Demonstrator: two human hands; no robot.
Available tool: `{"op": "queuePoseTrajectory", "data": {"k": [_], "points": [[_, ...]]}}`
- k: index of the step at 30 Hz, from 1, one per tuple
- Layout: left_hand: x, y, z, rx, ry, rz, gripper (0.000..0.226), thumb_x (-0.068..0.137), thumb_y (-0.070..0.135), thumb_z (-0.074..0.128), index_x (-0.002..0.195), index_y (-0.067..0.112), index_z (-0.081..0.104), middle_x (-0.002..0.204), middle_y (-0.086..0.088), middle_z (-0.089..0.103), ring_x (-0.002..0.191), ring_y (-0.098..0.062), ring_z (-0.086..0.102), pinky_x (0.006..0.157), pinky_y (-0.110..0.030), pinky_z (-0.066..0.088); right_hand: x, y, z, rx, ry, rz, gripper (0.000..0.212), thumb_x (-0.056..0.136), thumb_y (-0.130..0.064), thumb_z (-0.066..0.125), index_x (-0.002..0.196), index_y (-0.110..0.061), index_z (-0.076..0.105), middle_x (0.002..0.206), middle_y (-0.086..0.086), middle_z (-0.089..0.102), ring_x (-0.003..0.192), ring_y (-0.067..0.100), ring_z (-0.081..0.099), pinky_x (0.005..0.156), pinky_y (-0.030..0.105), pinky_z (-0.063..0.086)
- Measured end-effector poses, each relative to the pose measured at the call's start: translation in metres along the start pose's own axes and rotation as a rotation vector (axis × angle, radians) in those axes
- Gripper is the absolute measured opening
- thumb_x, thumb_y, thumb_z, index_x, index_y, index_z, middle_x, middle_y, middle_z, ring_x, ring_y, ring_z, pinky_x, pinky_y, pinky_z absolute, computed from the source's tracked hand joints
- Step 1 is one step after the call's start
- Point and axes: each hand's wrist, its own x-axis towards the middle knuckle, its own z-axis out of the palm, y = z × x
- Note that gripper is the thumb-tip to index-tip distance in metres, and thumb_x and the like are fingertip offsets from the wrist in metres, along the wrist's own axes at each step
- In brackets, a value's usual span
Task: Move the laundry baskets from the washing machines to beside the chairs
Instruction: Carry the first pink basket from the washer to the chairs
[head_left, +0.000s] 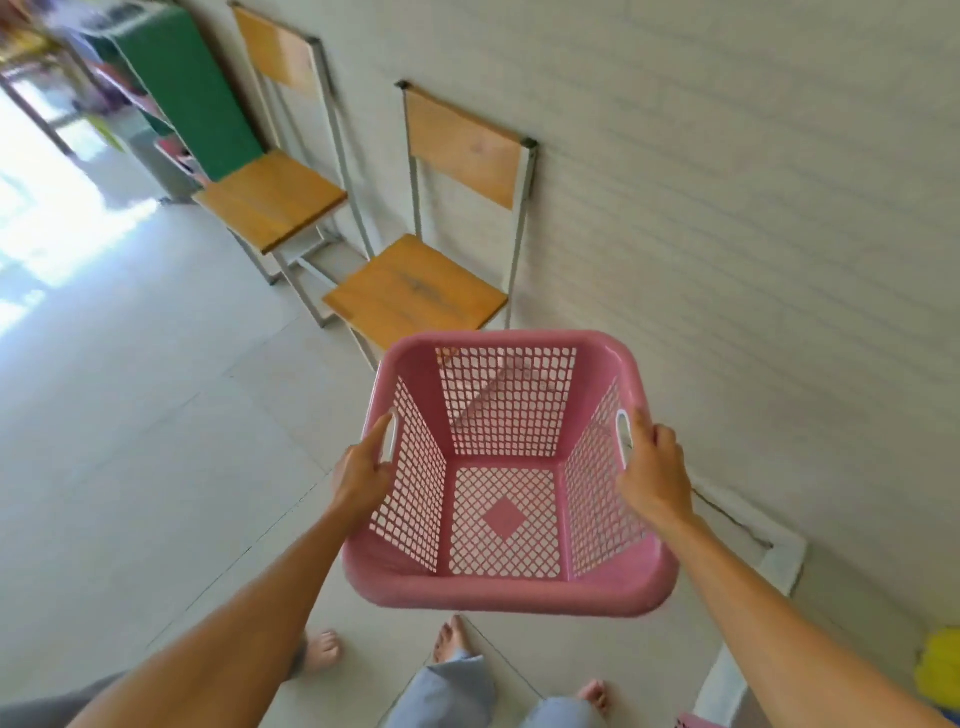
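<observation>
I hold an empty pink laundry basket (506, 592) with mesh walls in the air in front of me, above the floor. My left hand (361, 475) grips the handle slot on its left side. My right hand (652, 473) grips the handle slot on its right side. Just beyond the basket stands the near wooden chair (415, 296) with a metal frame, its back against the wall. A second, like chair (270, 197) stands farther along the same wall.
A pale wall (727, 234) runs along the right. A green cabinet (187, 88) stands beyond the far chair. A yellow object (940, 670) shows at the lower right edge. Another person's bare foot (322, 649) is on the tiled floor (130, 415) by my feet.
</observation>
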Motion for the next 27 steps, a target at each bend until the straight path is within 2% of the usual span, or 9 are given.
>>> {"op": "queuePoseTrajectory", "data": {"k": [5,8,10,14,17,19,22,25,27], "points": [[0.009,-0.062,-0.065,-0.006,0.101,-0.084,0.076,0.085,0.012,0.048,0.146,0.052,0.026,0.127,-0.008,0.064,0.095,-0.023,0.066,0.078,-0.033,0.053,0.012,-0.089,0.032,0.031,-0.07,-0.123,0.078,0.093,-0.006,0.058,0.153,-0.034,0.016,0.132,0.016,0.039,0.107,0.03,0.054,0.069,0.036,0.056],[0.011,-0.092,-0.098,-0.021,0.163,-0.143,0.081,0.087,0.018,0.047,0.141,0.065,0.01,0.13,-0.008,0.062,0.097,-0.029,0.066,0.081,-0.046,0.057,0.022,-0.139,0.052,0.068,-0.075,-0.191,0.071,0.097,-0.005,0.049,0.156,-0.031,0.019,0.139,0.018,0.04,0.116,0.036,0.051,0.077,0.035,0.045],[0.015,-0.109,-0.116,-0.011,0.22,-0.211,0.087,0.085,0.015,0.048,0.143,0.063,0.005,0.135,-0.008,0.058,0.1,-0.032,0.065,0.08,-0.046,0.057,0.031,-0.17,0.063,0.074,-0.076,-0.237,0.069,0.098,-0.003,0.046,0.155,-0.03,0.02,0.139,0.017,0.041,0.118,0.033,0.048,0.078,0.034,0.041],[0.032,-0.139,-0.145,-0.062,0.266,-0.329,0.084,0.085,0.013,0.049,0.148,0.052,0.01,0.141,-0.007,0.054,0.103,-0.031,0.065,0.081,-0.046,0.058,0.057,-0.227,0.086,0.103,-0.113,-0.315,0.058,0.102,-0.009,0.044,0.154,-0.027,0.026,0.142,0.017,0.042,0.122,0.035,0.048,0.08,0.034,0.04],[0.047,-0.158,-0.166,-0.114,0.295,-0.401,0.083,0.085,0.014,0.049,0.147,0.054,0.011,0.138,-0.006,0.056,0.097,-0.03,0.066,0.081,-0.046,0.058,0.084,-0.269,0.103,0.115,-0.149,-0.373,0.058,0.1,-0.007,0.046,0.153,-0.024,0.029,0.139,0.017,0.043,0.121,0.037,0.05,0.079,0.035,0.041],[0.058,-0.167,-0.18,-0.154,0.313,-0.444,0.082,0.085,0.017,0.05,0.147,0.054,0.011,0.14,-0.006,0.054,0.099,-0.03,0.066,0.082,-0.047,0.058,0.102,-0.298,0.112,0.13,-0.183,-0.399,0.054,0.101,-0.008,0.044,0.152,-0.024,0.032,0.138,0.017,0.044,0.123,0.039,0.049,0.084,0.041,0.046],[0.07,-0.179,-0.202,-0.202,0.342,-0.508,0.083,0.084,0.02,0.053,0.147,0.053,0.011,0.14,-0.007,0.054,0.1,-0.03,0.066,0.083,-0.048,0.058,0.125,-0.343,0.121,0.055,-0.214,-0.45,0.071,0.094,0.003,0.045,0.157,-0.022,0.025,0.147,0.016,0.04,0.131,0.038,0.044,0.099,0.046,0.045],[0.084,-0.192,-0.224,-0.224,0.407,-0.573,0.082,0.084,0.02,0.055,0.148,0.05,0.013,0.139,-0.007,0.056,0.098,-0.029,0.066,0.082,-0.046,0.058,0.145,-0.391,0.129,0.017,-0.239,-0.503,0.074,0.094,0.004,0.045,0.159,-0.022,0.021,0.153,0.016,0.036,0.135,0.037,0.041,0.103,0.048,0.043],[0.093,-0.202,-0.238,-0.231,0.442,-0.596,0.082,0.084,0.018,0.055,0.149,0.049,0.015,0.139,-0.007,0.056,0.101,-0.029,0.065,0.084,-0.046,0.057,0.158,-0.423,0.137,-0.002,-0.241,-0.539,0.073,0.095,0.001,0.046,0.16,-0.021,0.02,0.151,0.017,0.037,0.132,0.037,0.044,0.1,0.047,0.045]]}}
